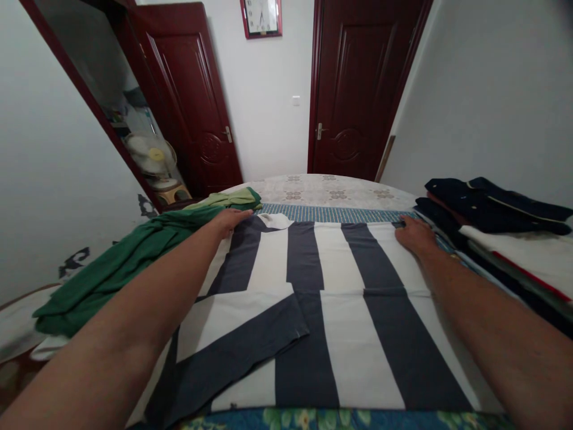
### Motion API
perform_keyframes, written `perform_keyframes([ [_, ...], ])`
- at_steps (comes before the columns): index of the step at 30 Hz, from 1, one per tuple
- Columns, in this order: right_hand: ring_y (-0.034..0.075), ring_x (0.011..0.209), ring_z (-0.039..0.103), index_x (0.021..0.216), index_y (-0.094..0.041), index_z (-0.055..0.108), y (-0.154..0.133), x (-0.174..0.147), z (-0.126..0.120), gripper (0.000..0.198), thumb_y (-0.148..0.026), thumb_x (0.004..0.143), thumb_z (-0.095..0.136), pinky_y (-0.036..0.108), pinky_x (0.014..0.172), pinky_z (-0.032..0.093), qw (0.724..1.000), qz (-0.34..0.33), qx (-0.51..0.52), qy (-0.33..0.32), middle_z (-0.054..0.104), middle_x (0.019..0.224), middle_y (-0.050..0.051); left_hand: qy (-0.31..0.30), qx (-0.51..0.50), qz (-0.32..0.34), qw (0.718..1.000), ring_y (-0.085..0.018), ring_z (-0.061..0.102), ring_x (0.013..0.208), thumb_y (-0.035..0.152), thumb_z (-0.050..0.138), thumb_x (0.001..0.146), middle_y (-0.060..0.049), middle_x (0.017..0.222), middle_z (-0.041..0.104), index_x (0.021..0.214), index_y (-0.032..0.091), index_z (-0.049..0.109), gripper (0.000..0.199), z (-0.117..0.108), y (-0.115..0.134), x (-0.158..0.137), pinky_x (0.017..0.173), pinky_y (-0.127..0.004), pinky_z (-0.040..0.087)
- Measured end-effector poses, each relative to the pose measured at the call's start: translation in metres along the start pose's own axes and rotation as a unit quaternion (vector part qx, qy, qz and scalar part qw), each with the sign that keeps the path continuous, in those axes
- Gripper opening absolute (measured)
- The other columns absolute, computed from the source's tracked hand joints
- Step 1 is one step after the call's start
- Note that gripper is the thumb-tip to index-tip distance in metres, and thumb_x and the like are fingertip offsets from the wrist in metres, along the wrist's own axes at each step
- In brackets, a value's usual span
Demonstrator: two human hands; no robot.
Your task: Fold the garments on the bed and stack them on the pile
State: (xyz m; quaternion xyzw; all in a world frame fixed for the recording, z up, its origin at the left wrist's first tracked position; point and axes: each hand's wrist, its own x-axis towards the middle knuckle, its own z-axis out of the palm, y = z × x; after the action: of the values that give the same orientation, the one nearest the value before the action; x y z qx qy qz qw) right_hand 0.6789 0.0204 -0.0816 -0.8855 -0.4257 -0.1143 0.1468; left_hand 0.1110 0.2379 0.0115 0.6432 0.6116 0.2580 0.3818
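Note:
A white and dark grey striped long-sleeved shirt point(342, 316) is spread before me, its collar at the far left and one dark-cuffed sleeve lying diagonally across the near left. A crease runs across its middle. My left hand point(231, 221) rests on the shirt's far left part beside the collar, with fingers stretched out to the right. At the far right corner, my right hand point(415, 233) has its fingers closed on the fabric edge. Both forearms reach over the sides of the shirt.
A green garment point(134, 254) lies to the left. Folded clothes point(501, 206) are stacked at the right. Beneath is a patterned cloth point(331, 214) over a table with a pale cover point(313, 188). Two dark red doors point(358, 89) and a fan point(154, 156) stand beyond.

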Motion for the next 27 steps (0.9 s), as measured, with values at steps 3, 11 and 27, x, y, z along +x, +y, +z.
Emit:
perform_keyframes([
  [3, 0.040, 0.133, 0.058, 0.159, -0.016, 0.055, 0.004, 0.005, 0.003, 0.072, -0.031, 0.088, 0.056, 0.054, 0.113, 0.044, 1.000, 0.004, 0.023, -0.017, 0.061, 0.151, 0.022, 0.002, -0.066, -0.015, 0.998, -0.021, 0.072, 0.077, 0.051, 0.086, 0.079, -0.013, 0.101, 0.081, 0.115, 0.015, 0.078, 0.052, 0.007, 0.002, 0.010, 0.064, -0.031, 0.054],
  [11, 0.031, 0.101, 0.064, 0.105, -0.018, 0.078, 0.013, 0.007, 0.003, 0.036, -0.033, 0.077, 0.062, 0.039, 0.095, 0.051, 0.993, -0.005, 0.097, 0.063, 0.074, 0.106, 0.013, -0.063, -0.119, -0.027, 0.991, -0.021, 0.071, 0.067, 0.036, 0.101, 0.054, -0.007, 0.083, 0.079, 0.099, 0.020, 0.080, 0.052, 0.010, 0.001, 0.016, 0.059, -0.029, 0.055],
  [27, 0.028, 0.092, 0.059, 0.104, -0.019, 0.071, 0.003, -0.008, -0.008, 0.030, -0.026, 0.077, 0.062, 0.038, 0.087, 0.047, 0.990, 0.015, 0.109, 0.092, 0.069, 0.100, 0.012, 0.005, 0.426, 0.324, 0.845, -0.028, 0.069, 0.100, 0.027, 0.076, 0.075, -0.008, 0.106, 0.075, 0.099, 0.025, 0.068, 0.026, 0.014, 0.017, -0.036, 0.077, -0.031, 0.046],
])
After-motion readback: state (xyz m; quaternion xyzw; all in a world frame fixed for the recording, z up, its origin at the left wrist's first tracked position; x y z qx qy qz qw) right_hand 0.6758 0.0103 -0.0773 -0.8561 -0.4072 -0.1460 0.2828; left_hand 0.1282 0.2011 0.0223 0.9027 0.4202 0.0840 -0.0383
